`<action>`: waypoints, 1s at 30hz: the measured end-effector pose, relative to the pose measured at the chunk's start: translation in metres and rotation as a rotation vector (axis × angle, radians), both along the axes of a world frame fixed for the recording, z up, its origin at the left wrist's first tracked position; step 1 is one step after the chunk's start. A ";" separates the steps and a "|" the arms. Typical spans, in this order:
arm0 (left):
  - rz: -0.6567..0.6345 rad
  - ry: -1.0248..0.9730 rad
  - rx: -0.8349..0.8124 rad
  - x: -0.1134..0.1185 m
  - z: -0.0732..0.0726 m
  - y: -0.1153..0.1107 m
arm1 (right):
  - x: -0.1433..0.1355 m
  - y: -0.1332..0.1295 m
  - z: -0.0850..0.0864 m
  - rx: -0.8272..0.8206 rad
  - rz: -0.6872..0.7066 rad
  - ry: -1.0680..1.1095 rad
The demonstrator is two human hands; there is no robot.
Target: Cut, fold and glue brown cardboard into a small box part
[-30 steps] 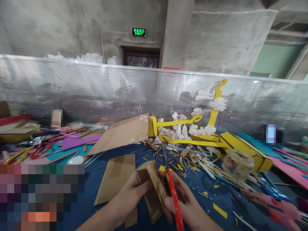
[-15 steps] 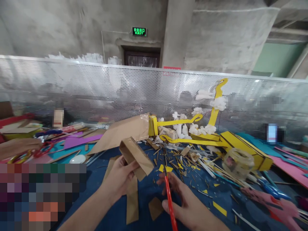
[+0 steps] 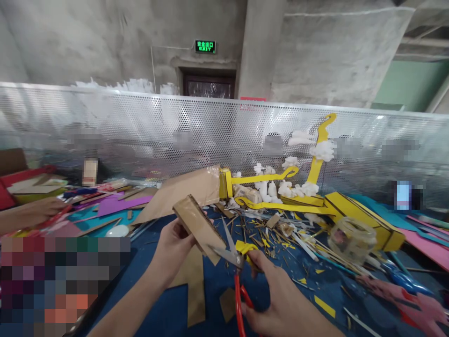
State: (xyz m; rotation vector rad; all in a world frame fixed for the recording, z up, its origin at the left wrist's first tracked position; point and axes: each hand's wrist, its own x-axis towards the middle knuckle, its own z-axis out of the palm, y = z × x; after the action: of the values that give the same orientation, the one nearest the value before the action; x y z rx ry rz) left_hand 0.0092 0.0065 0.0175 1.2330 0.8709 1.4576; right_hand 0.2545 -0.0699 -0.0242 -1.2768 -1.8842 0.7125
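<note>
A folded strip of brown corrugated cardboard [image 3: 201, 224] is gripped in my left hand [image 3: 175, 250], thumb on its near side. My right hand [image 3: 270, 290] has its fingers around a pair of red-handled scissors [image 3: 237, 276], with the blades spread apart. The blade tips point up and left, close beside the right end of the cardboard; whether they touch it I cannot tell. Something yellow [image 3: 245, 247] shows just behind the scissors' pivot. Under my hands, a flat cardboard strip [image 3: 195, 290] and a small cardboard offcut [image 3: 228, 304] lie on the blue tabletop [image 3: 212, 318].
Wood and yellow scraps [image 3: 259, 234] litter the middle. Yellow pieces with white fluff [image 3: 270, 187] stand behind, near a clear jar [image 3: 352, 238]. A pink glue gun [image 3: 400, 295] lies right. Another person's hand [image 3: 42, 213] works at left. A perforated metal screen [image 3: 217, 131] crosses the back.
The scissors' blades have spread and tipped towards the cardboard; before, they showed edge-on and upright. My left hand has turned the cardboard so its flat face shows more.
</note>
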 end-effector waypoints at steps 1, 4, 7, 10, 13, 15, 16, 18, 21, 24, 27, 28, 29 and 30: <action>0.011 0.026 0.006 0.000 0.000 0.000 | -0.001 0.000 0.002 0.018 0.023 0.015; 0.016 0.054 0.009 0.001 0.003 -0.002 | -0.003 0.001 0.003 0.036 0.022 0.029; 0.005 0.043 0.029 0.002 0.006 -0.004 | -0.005 0.002 0.003 0.032 0.024 0.000; -0.015 0.043 0.060 0.000 0.008 -0.005 | -0.004 0.002 0.005 0.058 0.064 -0.007; -0.026 0.069 0.081 -0.003 0.010 -0.005 | -0.002 0.002 0.006 0.074 0.086 -0.014; -0.017 0.092 0.084 -0.004 0.012 -0.005 | -0.001 0.001 0.006 0.075 0.088 -0.014; -0.010 0.098 0.084 -0.004 0.012 -0.005 | 0.000 0.001 0.005 0.079 0.085 -0.011; 0.001 0.105 0.086 -0.003 0.014 -0.006 | 0.000 0.001 0.004 0.099 0.083 -0.008; -0.018 0.116 0.089 -0.002 0.015 -0.007 | -0.001 0.002 0.002 0.129 0.078 -0.010; -0.045 0.114 0.083 -0.001 0.015 -0.009 | -0.003 0.004 0.000 0.138 0.059 -0.017; -0.050 0.109 0.084 0.000 0.013 -0.009 | -0.004 0.005 -0.002 0.139 0.053 -0.015; -0.051 0.106 0.084 0.000 0.013 -0.009 | -0.004 0.005 -0.003 0.136 0.048 -0.009; -0.053 0.102 0.082 0.000 0.012 -0.009 | -0.004 0.005 -0.004 0.130 0.041 -0.001; -0.058 0.096 0.080 0.000 0.012 -0.008 | -0.004 0.005 -0.004 0.123 0.037 0.006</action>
State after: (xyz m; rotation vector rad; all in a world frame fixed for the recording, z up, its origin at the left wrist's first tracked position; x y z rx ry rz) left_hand 0.0095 -0.0018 0.0290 1.3860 0.8408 1.4078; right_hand 0.2509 -0.0648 -0.0283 -1.1643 -1.9207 0.6086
